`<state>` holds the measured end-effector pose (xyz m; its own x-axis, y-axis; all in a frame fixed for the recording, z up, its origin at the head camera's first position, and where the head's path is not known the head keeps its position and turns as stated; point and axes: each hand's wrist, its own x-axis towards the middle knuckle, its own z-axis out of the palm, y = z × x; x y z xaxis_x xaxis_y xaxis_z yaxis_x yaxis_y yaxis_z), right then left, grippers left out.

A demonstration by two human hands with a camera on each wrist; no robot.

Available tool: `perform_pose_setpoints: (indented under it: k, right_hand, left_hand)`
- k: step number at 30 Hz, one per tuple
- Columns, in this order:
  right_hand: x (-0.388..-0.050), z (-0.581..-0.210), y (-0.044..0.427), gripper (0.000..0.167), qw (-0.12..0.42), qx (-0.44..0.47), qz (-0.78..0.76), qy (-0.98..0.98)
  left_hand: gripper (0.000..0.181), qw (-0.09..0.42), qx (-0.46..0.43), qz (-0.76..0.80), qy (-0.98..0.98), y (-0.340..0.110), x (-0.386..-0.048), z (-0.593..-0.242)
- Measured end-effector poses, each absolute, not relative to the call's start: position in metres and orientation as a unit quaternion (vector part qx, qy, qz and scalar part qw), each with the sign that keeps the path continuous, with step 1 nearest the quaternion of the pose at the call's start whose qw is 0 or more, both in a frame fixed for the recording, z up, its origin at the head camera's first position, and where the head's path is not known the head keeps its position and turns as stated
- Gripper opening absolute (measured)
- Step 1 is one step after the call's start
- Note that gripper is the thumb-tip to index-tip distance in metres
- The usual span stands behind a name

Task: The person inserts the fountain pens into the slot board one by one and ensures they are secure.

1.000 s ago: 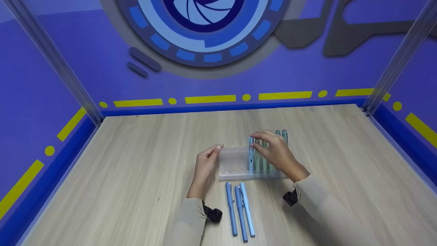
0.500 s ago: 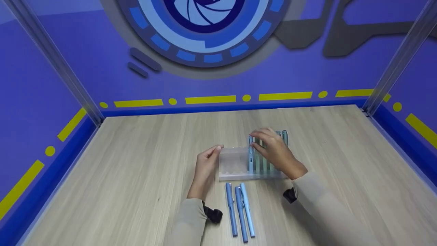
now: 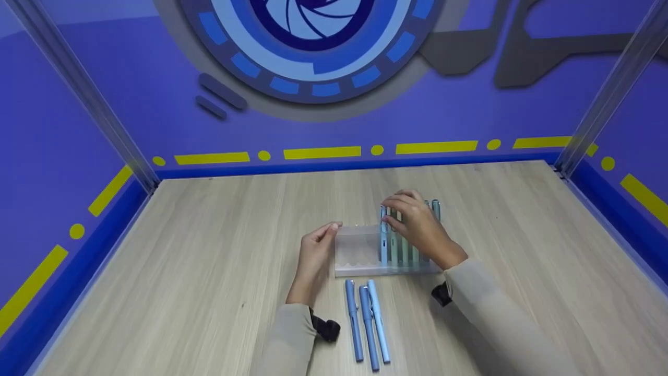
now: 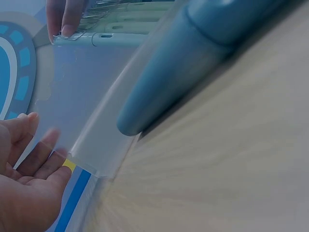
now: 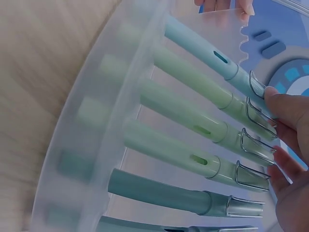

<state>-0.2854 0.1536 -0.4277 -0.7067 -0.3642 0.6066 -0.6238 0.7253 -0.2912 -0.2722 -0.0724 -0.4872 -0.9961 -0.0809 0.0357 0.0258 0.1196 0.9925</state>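
A translucent pen stand (image 3: 357, 248) stands upright at mid-table. My left hand (image 3: 315, 256) grips its left edge between thumb and fingers. Near the stand's middle, the right hand (image 3: 420, 224) pinches the capped top of a light blue pen (image 5: 200, 48), which sits upright in a slot. To the right of it, several pale green pens (image 5: 183, 108) and darker teal pens (image 5: 159, 193) fill neighbouring slots, all with wire clips. In the head view the right hand hides part of this row. The stand's left part holds no pens.
In front of the stand lie two darker blue pens, a left one (image 3: 354, 321) and a middle one (image 3: 368, 329), beside a loose light blue pen (image 3: 379, 321). One blue pen (image 4: 178, 77) looms close in the left wrist view. Patterned blue panels (image 3: 313, 130) enclose the wooden table (image 3: 182, 261).
The right hand has shifted slightly up and away at the light blue pen's top, its wrist moving a little left. The left hand, stand and loose pens look unmoved.
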Motion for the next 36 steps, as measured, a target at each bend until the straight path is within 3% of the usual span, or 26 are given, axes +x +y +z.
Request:
perform_pose_setpoints:
  k: [22,36]
  right_hand:
    - [-0.285,-0.428,0.151,0.03,0.242,0.254,0.262,-0.899]
    - [-0.271,-0.433,0.152,0.034,0.325,0.291,0.271,-0.858]
  left_hand:
    - [0.036,0.037,0.017,-0.661,-0.75,-0.073,-0.273,-0.488]
    - [0.035,0.045,0.011,-0.669,-0.742,-0.072,-0.274,-0.487]
